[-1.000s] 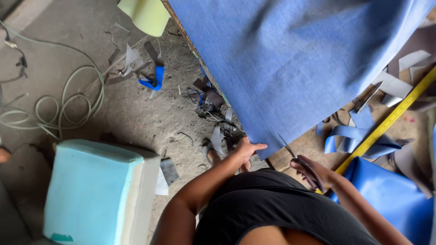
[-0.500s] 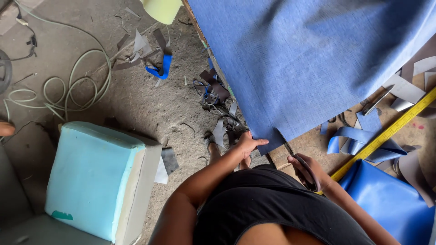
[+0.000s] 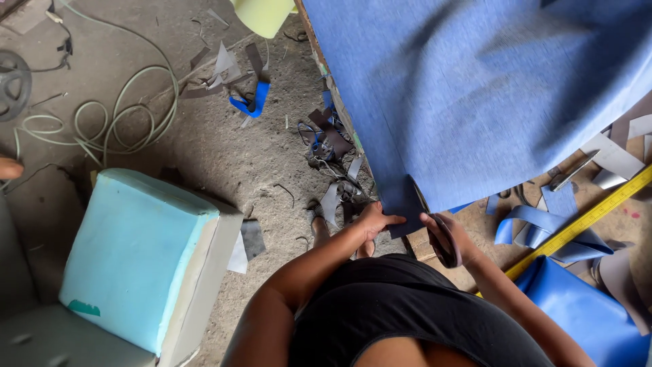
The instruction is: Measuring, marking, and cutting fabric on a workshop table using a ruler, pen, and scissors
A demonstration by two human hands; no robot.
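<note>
A large sheet of blue fabric (image 3: 475, 88) lies spread over a wooden worktable (image 3: 475, 272) and hangs over its left edge. My left hand (image 3: 375, 219) pinches the near corner of the fabric at the table's edge. My right hand (image 3: 449, 238) grips dark-handled scissors (image 3: 435, 224), whose blades point up into the fabric's lower edge just right of my left hand.
A yellow ruler (image 3: 584, 221) lies diagonally on the table beside blue fabric strips (image 3: 536, 228) and a metal tool (image 3: 574, 171). A turquoise foam cushion (image 3: 136, 255) stands on the dirt floor at left, with a coiled pale hose (image 3: 102, 122) and fabric scraps (image 3: 326, 143) nearby.
My left hand has closed on the fabric corner. The scissors have moved up so their blades enter the fabric edge. The view has shifted slightly.
</note>
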